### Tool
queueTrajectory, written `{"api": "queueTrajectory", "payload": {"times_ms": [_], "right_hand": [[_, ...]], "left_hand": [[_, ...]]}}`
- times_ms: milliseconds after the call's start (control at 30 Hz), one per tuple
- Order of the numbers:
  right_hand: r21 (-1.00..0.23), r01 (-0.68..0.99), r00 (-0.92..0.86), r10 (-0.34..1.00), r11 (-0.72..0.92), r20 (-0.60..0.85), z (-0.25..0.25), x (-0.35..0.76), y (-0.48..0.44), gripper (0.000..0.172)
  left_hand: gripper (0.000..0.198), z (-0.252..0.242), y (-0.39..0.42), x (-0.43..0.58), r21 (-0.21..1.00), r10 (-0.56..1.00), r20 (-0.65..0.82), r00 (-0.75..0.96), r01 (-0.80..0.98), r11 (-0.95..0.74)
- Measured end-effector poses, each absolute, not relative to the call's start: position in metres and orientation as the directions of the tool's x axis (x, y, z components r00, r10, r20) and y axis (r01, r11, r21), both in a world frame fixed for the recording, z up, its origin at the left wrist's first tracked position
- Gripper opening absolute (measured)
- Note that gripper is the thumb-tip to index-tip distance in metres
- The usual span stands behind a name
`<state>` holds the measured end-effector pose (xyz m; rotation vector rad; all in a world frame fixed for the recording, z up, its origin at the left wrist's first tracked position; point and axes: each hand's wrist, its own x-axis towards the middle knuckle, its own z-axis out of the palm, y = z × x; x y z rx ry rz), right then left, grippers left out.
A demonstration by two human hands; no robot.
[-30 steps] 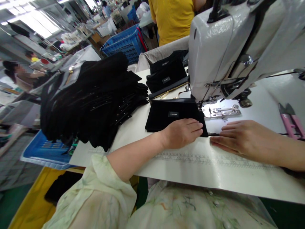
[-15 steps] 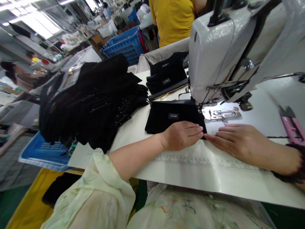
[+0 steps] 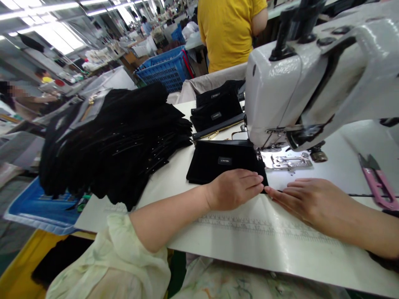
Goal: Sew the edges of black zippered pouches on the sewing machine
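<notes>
Black velvet pouch (image 3: 222,164) lies flat on white surface (image 3: 268,245), just left of sewing machine's needle plate (image 3: 291,162). L hand (image 3: 233,189) rests on its lower edge, fingers flat, open, no grip. R hand (image 3: 308,201) at 3 o'clock, fingers extended, tips at pouch corner, no grip. Black pouch stack (image 3: 109,141) at 9 o'clock, two pouches (image 3: 216,106) at 12, pink thread snips (image 3: 377,187) far out at 3.

A flat, rectangular black velvet pouch (image 3: 218,166) lies on the white surface (image 3: 174,199), a small dark rectangular label (image 3: 225,161) near the top middle of its face. Its right end sits just beside the foot of the white sewing machine (image 3: 280,91), and the left hand (image 3: 233,190) rests flat across its lower edge.
</notes>
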<state>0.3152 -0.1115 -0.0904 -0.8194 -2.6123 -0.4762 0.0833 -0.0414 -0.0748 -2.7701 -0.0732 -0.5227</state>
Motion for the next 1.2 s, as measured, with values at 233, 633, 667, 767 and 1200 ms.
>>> {"api": "queueTrajectory", "payload": {"times_ms": [233, 633, 667, 767, 1200], "right_hand": [[0.281, 0.633, -0.749, 0.480, 0.721, 0.457, -0.092, 0.314, -0.104, 0.041], [0.224, 0.681, -0.706, 0.542, 0.698, 0.457, -0.098, 0.314, -0.092, 0.032], [0.233, 0.687, -0.709, 0.564, 0.688, 0.424, -0.096, 0.313, -0.092, 0.031], [0.242, 0.683, -0.722, 0.589, 0.689, 0.362, -0.093, 0.314, -0.092, 0.030], [0.042, 0.697, -0.602, 0.552, 0.716, 0.577, -0.092, 0.319, -0.094, 0.033]], "left_hand": [[0.027, -0.073, -0.029, 0.085, -0.268, 0.066, 0.164, 0.984, 0.109, -0.957], [0.024, -0.072, -0.012, 0.091, -0.283, 0.067, 0.198, 0.978, 0.123, -0.951], [0.024, -0.073, -0.011, 0.091, -0.275, 0.073, 0.196, 0.978, 0.126, -0.953], [0.025, -0.074, -0.009, 0.092, -0.259, 0.091, 0.188, 0.978, 0.138, -0.956], [0.026, -0.074, -0.010, 0.091, 0.015, 0.295, 0.165, 0.941, 0.296, -0.955]]}}
